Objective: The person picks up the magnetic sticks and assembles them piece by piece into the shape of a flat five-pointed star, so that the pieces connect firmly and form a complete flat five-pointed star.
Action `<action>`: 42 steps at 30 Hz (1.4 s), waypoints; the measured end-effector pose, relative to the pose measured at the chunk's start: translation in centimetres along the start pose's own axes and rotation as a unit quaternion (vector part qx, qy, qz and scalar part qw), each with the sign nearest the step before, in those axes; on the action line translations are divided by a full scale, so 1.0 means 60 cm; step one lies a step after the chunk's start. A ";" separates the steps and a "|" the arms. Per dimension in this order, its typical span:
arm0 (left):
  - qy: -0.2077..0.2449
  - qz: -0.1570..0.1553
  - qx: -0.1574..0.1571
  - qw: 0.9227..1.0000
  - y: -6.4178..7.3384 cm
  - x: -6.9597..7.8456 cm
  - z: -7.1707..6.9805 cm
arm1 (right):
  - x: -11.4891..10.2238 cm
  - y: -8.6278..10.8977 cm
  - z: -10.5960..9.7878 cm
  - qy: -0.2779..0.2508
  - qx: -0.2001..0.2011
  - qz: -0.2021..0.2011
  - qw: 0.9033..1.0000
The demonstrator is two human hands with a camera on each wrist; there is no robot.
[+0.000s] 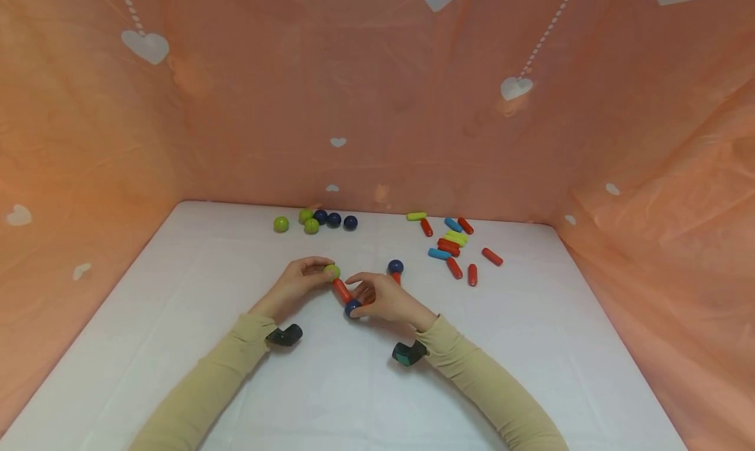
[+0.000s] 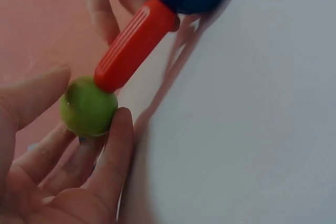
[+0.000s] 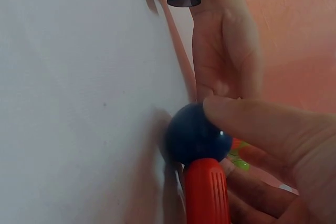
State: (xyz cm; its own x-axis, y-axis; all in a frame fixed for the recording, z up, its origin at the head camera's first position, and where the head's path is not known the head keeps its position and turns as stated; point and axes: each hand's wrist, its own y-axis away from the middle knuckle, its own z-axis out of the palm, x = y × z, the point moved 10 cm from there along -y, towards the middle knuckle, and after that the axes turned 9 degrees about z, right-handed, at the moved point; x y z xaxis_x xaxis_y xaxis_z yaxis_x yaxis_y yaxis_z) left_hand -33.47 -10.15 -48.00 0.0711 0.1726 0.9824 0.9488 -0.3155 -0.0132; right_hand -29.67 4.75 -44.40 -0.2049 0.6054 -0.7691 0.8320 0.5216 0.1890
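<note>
My left hand (image 1: 301,282) pinches a green ball (image 2: 89,106) between thumb and fingers. From that ball a ridged red rod (image 2: 134,45) runs to a dark blue ball (image 1: 352,308), which my right hand (image 1: 386,300) grips with the thumb on top in the right wrist view. A second red rod (image 3: 207,192) comes off the same blue ball and passes under the right hand in the head view. Beyond that hand shows a red rod end (image 1: 396,278) with another dark blue ball (image 1: 396,267) on it.
At the back left lie loose green balls (image 1: 281,224) and dark blue balls (image 1: 333,220). Several red rods (image 1: 492,257), blue rods (image 1: 439,254) and yellow-green rods (image 1: 416,216) are scattered at the back right. A pink curtain (image 1: 377,110) surrounds the white table (image 1: 330,398).
</note>
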 end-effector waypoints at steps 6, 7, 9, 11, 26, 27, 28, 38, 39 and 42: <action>0.022 -0.015 0.014 1.000 0.005 -0.008 0.008 | -0.003 0.002 -0.001 0.001 0.000 -0.004 1.000; 0.036 -0.015 0.013 0.999 0.005 -0.008 0.011 | -0.004 0.003 -0.002 0.000 -0.001 -0.008 1.000; 0.067 -0.018 0.014 0.997 0.005 -0.008 0.017 | -0.004 0.004 -0.004 -0.003 -0.007 -0.015 1.000; 0.097 -0.023 0.015 0.995 0.006 -0.008 0.022 | -0.002 0.004 -0.009 -0.008 -0.014 -0.016 1.000; 0.113 -0.036 0.041 0.992 0.010 -0.002 0.024 | 0.070 -0.009 -0.150 -0.037 0.096 0.022 0.994; 0.112 -0.036 0.042 0.992 0.010 -0.001 0.024 | 0.076 -0.009 -0.152 -0.036 0.096 0.028 0.994; 0.112 -0.037 0.043 0.992 0.009 -0.001 0.024 | 0.084 -0.009 -0.152 -0.039 0.092 0.038 0.994; 0.099 -0.041 0.034 0.994 -0.002 0.001 0.028 | 0.115 0.019 -0.128 -0.016 0.063 0.082 0.995; 0.101 -0.039 0.030 0.994 -0.004 0.002 0.030 | 0.117 0.024 -0.127 -0.013 0.063 0.084 0.994; 0.092 -0.035 0.020 0.995 -0.009 0.004 0.035 | 0.122 0.039 -0.123 0.001 0.061 0.088 0.994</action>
State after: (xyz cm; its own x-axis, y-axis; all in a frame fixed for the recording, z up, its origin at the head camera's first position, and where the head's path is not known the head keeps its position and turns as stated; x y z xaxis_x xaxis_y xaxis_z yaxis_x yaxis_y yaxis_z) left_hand -33.34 -7.96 -48.16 -0.0501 0.0173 0.9986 0.9615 -0.2698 0.0529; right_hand -33.00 14.81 -45.08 -0.0517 0.6815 -0.7300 0.9115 0.3309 0.2443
